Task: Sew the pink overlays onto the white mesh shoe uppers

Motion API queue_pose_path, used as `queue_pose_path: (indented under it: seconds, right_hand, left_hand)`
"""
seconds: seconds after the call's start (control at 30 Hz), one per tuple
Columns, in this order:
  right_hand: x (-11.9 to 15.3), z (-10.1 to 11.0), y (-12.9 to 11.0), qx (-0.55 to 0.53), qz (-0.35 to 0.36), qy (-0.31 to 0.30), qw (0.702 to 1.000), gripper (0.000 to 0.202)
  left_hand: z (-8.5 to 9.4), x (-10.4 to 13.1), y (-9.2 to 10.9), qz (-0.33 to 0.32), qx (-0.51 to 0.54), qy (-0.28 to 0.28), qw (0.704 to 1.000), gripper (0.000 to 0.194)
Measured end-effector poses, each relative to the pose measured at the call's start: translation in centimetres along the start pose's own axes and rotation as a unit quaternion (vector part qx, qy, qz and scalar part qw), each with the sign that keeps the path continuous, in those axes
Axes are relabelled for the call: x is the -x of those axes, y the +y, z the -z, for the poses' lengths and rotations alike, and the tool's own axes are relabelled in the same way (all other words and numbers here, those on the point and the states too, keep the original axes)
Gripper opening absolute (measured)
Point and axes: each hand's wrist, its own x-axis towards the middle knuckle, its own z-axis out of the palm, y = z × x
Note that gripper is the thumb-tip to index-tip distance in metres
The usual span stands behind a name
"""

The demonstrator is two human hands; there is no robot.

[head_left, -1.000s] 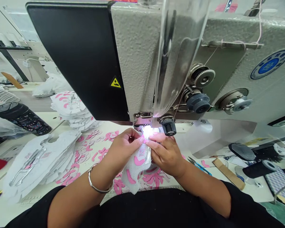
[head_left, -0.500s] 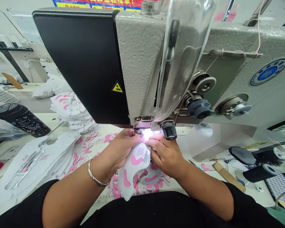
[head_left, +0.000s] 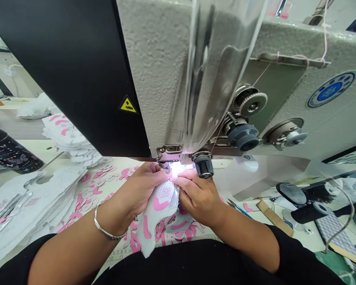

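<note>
From where I stood, clock centred on the bright light (head_left: 176,170): pink cutouts (head_left: 135,243) lay loose at 7, around and under the white mesh piece (head_left: 163,213), which hung from the light toward 7. Left hand (head_left: 136,188) at 8, right hand (head_left: 201,198) at 4, both apparently pinching its upper end; glare blurred contact. Machine head (head_left: 154,79) at 12. Good practice, I judged: mesh flat, light even guidance, fingertips clear of the needle area.

White fabric (head_left: 156,218) bears pink patches (head_left: 146,227); the sewing machine (head_left: 157,79) is grey and black.
</note>
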Motion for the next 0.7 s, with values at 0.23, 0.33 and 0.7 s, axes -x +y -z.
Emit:
queue_pose_path:
  seconds: [0.23,0.33,0.7]
  right_hand:
    - [0.08,-0.14,0.00,0.011,0.001,0.000,1.000,0.024]
    - [-0.14,-0.09,-0.03,0.019,0.001,-0.005,1.000,0.023]
    - [-0.79,0.01,0.21,0.006,-0.015,-0.013,1.000,0.021]
  left_hand:
    - [0.04,0.10,0.01,-0.016,-0.012,0.009,1.000,0.013]
    - [-0.08,0.15,0.21,-0.028,-0.015,-0.001,1.000,0.010]
    - [0.29,-0.19,0.01,-0.021,-0.009,0.004,1.000,0.015]
